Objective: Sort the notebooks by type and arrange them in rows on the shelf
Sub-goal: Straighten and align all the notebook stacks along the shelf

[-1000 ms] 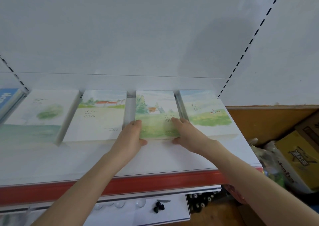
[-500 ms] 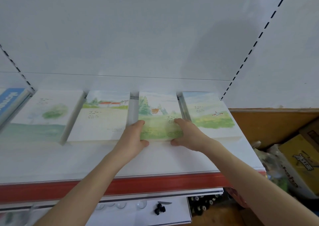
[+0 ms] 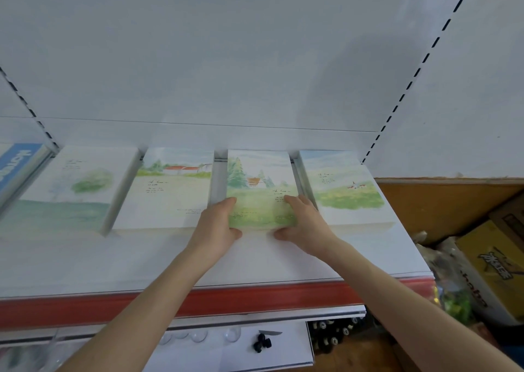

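Note:
Several watercolour-cover notebook stacks lie in a row at the back of the white shelf [image 3: 141,263]. The third stack [image 3: 259,178], with pine trees and a small red-roofed house, sits between my hands. My left hand [image 3: 217,224] grips its front left corner, thumb under the front edge. My right hand [image 3: 302,221] grips the front right corner, fingers on the cover. To its left lie a red-roofed farmhouse stack [image 3: 167,193] and a green-tree stack [image 3: 71,190]. On its right is a yellow-meadow stack [image 3: 340,184].
A blue notebook [image 3: 17,167] leans at the far left. The shelf has a red front strip [image 3: 255,298]. Cardboard boxes [image 3: 493,266] and bags stand on the floor at right. A lower shelf holds small black items [image 3: 262,343].
Both hands have stayed on the pine-tree stack's front corners and edged slightly toward the shelf back with it. The other stacks have not moved.

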The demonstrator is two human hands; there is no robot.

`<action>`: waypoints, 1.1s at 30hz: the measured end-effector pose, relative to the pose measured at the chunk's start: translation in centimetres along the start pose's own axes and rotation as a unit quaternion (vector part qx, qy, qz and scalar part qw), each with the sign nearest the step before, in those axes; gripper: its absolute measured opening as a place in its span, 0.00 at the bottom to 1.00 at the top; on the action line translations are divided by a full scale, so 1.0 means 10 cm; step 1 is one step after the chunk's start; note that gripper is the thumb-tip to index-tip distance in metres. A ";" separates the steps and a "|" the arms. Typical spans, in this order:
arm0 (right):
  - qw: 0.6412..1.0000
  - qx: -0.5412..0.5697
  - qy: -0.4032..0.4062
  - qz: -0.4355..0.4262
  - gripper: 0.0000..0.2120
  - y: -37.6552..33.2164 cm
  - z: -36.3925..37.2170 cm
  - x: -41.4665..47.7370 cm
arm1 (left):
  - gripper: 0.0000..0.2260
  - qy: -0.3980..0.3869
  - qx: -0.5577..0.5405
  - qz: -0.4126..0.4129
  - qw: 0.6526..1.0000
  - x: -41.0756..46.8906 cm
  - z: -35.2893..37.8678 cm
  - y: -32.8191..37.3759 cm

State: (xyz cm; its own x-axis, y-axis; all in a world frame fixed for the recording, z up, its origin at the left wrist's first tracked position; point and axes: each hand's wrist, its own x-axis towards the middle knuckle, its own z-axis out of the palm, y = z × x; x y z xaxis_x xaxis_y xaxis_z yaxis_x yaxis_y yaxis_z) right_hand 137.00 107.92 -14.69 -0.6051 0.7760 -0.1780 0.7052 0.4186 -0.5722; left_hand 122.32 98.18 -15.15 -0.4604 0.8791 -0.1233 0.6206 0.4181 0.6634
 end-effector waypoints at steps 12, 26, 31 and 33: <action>0.998 -0.032 -0.058 -0.010 0.36 -0.02 -0.09 0.00 | 0.23 -0.041 0.048 0.009 0.998 -0.04 -0.07 0.05; 0.977 -0.179 -0.099 -0.059 0.25 0.03 -0.22 0.02 | 0.23 -0.047 0.096 0.037 0.994 -0.03 -0.11 0.05; 0.967 -0.226 -0.087 -0.083 0.17 0.06 -0.20 0.04 | 0.20 -0.035 0.121 0.037 0.991 0.00 -0.07 0.05; 0.966 -0.231 -0.081 -0.088 0.17 0.06 -0.18 0.04 | 0.20 -0.030 0.127 0.037 0.991 -0.01 -0.05 0.04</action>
State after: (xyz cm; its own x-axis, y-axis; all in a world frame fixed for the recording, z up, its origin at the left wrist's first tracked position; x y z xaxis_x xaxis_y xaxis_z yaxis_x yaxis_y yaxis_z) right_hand 137.91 109.32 -13.69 -0.7539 0.6059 -0.2540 0.6534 0.7320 -0.1932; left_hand 122.31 98.16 -14.47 -0.3736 0.9185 -0.1292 0.7949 0.3889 0.4658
